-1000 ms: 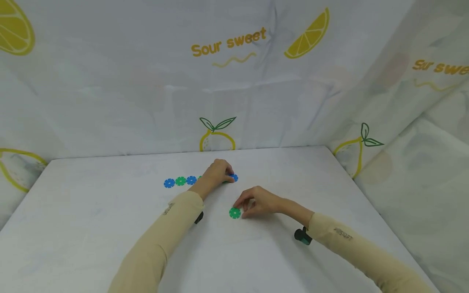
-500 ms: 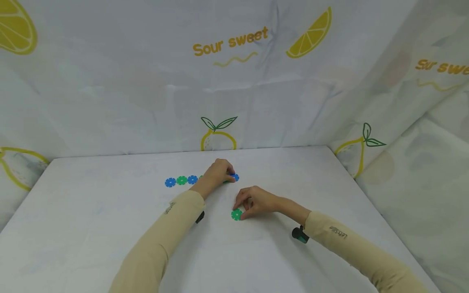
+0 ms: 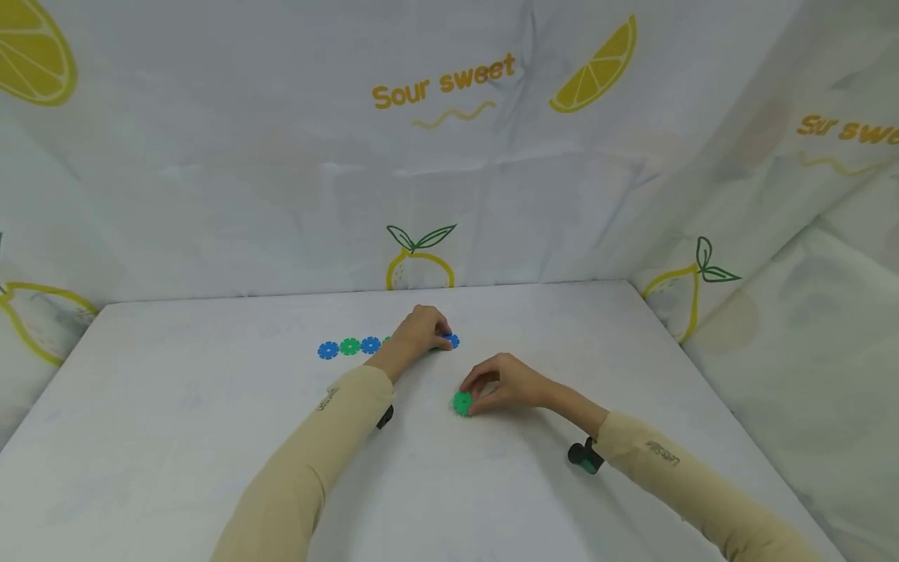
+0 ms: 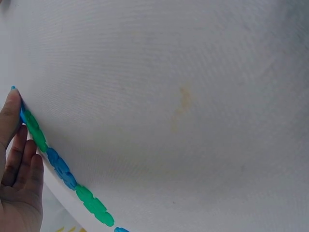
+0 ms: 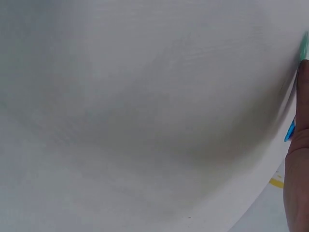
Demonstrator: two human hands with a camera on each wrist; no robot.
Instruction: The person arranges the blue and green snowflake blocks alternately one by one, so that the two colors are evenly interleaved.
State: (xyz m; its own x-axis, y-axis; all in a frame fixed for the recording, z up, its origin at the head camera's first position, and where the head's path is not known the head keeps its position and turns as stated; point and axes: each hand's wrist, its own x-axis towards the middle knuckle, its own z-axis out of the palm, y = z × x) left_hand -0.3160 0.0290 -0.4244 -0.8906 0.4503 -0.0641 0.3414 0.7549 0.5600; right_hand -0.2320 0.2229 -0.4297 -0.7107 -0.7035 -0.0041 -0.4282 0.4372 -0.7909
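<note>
A row of blue and green notched plastic discs, such as the leftmost blue disc (image 3: 328,350) and a green disc (image 3: 350,346), runs across the back of the table. My left hand (image 3: 420,329) covers part of this row and pinches the blue disc (image 3: 454,341) at its right end. In the left wrist view, a green disc (image 4: 36,130) and another blue disc (image 4: 61,168) follow the held one. Nearer the front, my right hand (image 3: 507,382) pinches a separate green disc (image 3: 463,403) between thumb and fingers. Only the edge of that green disc (image 5: 303,46) shows in the right wrist view.
The white table (image 3: 211,453) reaches back to a hanging white cloth (image 3: 232,195) with lemon prints. More of this cloth hangs at the right side. A small dark wrist camera (image 3: 585,456) sits under the right sleeve.
My right hand has taken the green disc between thumb and fingers and moved it slightly to the right, off its earlier spot. The left hand has stayed at the row's end.
</note>
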